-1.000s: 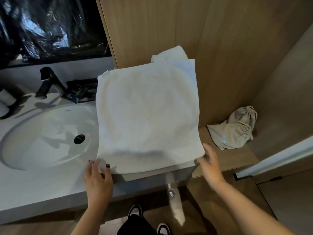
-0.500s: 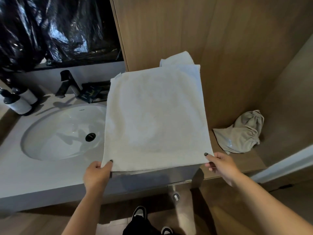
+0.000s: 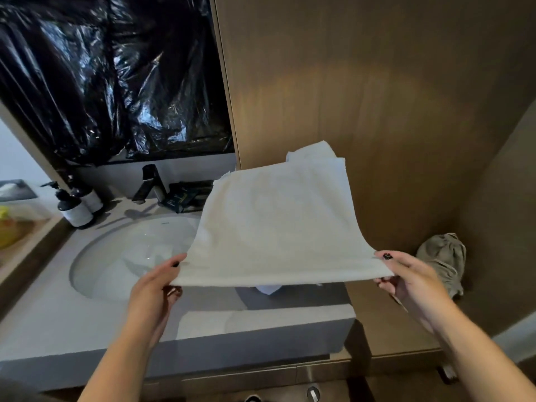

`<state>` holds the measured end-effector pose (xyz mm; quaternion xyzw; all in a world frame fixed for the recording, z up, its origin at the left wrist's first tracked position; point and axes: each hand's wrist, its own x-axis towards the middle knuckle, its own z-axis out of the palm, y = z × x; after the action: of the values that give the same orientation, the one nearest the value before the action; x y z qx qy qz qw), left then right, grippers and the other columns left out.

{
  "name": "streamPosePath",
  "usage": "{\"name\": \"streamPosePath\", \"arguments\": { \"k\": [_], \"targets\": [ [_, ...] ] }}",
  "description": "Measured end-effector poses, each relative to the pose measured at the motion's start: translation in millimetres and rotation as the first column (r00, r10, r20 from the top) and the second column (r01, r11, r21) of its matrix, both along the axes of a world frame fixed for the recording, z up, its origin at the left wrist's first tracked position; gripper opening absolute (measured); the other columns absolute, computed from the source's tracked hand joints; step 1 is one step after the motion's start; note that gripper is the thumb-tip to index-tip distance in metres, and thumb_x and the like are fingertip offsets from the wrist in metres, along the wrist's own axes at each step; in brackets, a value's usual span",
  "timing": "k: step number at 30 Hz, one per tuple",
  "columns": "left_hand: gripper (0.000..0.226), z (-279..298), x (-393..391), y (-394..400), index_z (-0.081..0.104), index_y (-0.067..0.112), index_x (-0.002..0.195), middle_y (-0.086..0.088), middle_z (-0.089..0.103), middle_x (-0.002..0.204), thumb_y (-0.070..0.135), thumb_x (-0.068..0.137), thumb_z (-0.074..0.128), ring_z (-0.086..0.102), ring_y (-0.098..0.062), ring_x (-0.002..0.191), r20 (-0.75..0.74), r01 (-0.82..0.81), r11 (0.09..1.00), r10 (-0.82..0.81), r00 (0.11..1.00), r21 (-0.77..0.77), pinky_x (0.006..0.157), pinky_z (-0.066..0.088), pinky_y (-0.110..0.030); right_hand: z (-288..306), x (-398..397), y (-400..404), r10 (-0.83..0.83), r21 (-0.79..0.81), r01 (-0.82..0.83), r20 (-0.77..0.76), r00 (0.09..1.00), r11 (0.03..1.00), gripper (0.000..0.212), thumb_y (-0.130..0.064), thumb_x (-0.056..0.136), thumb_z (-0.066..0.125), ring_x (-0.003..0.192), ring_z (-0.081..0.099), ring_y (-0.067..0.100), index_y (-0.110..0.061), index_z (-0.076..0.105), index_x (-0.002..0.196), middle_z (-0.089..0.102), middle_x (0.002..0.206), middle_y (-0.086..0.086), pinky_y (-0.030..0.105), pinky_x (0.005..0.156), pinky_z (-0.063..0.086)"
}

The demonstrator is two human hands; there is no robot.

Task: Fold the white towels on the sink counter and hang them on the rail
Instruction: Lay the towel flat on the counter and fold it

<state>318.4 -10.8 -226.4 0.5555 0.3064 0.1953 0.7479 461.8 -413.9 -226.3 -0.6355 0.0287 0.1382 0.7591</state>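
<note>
Your left hand (image 3: 156,288) and right hand (image 3: 406,278) each pinch a near corner of the white towel (image 3: 275,224) — fingers curled, cloth lifted above the sink counter (image 3: 87,323)

Both arms out front, hands raised level.
Left hand (image 3: 153,288) and right hand (image 3: 409,278) each pinch something, thumbs on top, fingers curled beneath.

1. I see the left hand (image 3: 155,288) and right hand (image 3: 406,275) pinching the near corners of a white towel (image 3: 275,227).
2. The towel is raised above the sink counter (image 3: 72,323), beside the basin (image 3: 130,256).
</note>
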Motion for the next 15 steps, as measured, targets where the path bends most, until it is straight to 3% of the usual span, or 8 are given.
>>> {"name": "streamPosePath", "arguments": {
  "k": [4,8,10,13,15],
  "targets": [
    [0.028,19.6,24.7,22.5,0.072,0.008,0.109,-0.007,0.068,0.1,0.007,0.098,0.047,0.058,-0.016,0.082,0.021,0.063,0.998,-0.064,0.998,0.018,0.072,0.048,-0.027,34.0,23.4,2.1,0.015,0.002,-0.015,0.071,0.997,1.0,0.017,-0.004,0.091,0.059,0.086,0.074,0.019,-0.005,0.071,0.103,0.076,0.095,0.01,0.024,0.064,0.06],
    [0.029,40.6,49.2,41.6,0.071,0.014,0.11,0.003,0.07,0.083,-0.001,0.092,0.054,0.06,-0.011,0.079,0.022,0.157,0.974,-0.163,0.986,0.164,0.078,0.045,-0.026,57.8,51.0,16.2,0.044,-0.01,-0.043,0.16,0.986,0.999,0.029,-0.002,0.083,0.067,0.093,0.073,0.019,-0.008,0.069,0.11,0.075,0.1,0.008,0.025,0.07,0.059],
    [0.034,46.0,58.8,49.7,0.07,0.02,0.111,0.006,0.075,0.084,-0.005,0.091,0.058,0.065,-0.005,0.077,-0.033,0.212,0.921,-0.213,0.976,0.327,0.079,0.045,-0.022,62.2,65.4,26.9,0.06,-0.102,-0.038,0.222,0.973,0.994,0.029,0.001,0.085,0.067,0.093,0.073,0.016,-0.013,0.069,0.11,0.076,0.099,0.004,0.023,0.069,0.058],
    [0.029,46.8,77.8,64.2,0.072,0.029,0.104,0.006,0.076,0.089,0.004,0.09,0.067,0.069,-0.003,0.079,-0.115,0.233,0.817,-0.203,0.972,0.527,0.08,0.047,-0.024,64.1,90.1,43.3,0.039,-0.331,0.083,0.347,0.937,0.94,0.02,-0.008,0.089,0.068,0.085,0.07,0.005,-0.025,0.072,0.098,0.073,0.087,-0.011,0.017,0.062,0.056],
    [0.014,46.6,93.9,74.6,0.075,0.032,0.089,0.011,0.072,0.077,0.019,0.09,0.069,0.063,-0.002,0.065,-0.137,0.195,0.769,-0.14,0.981,0.609,0.068,0.046,-0.025,64.7,106.1,52.5,0.001,-0.392,0.169,0.398,0.917,0.904,0.016,-0.016,0.092,0.066,0.081,0.068,0.004,-0.032,0.071,0.092,0.071,0.082,-0.016,0.019,0.06,0.054]
  ]
}}
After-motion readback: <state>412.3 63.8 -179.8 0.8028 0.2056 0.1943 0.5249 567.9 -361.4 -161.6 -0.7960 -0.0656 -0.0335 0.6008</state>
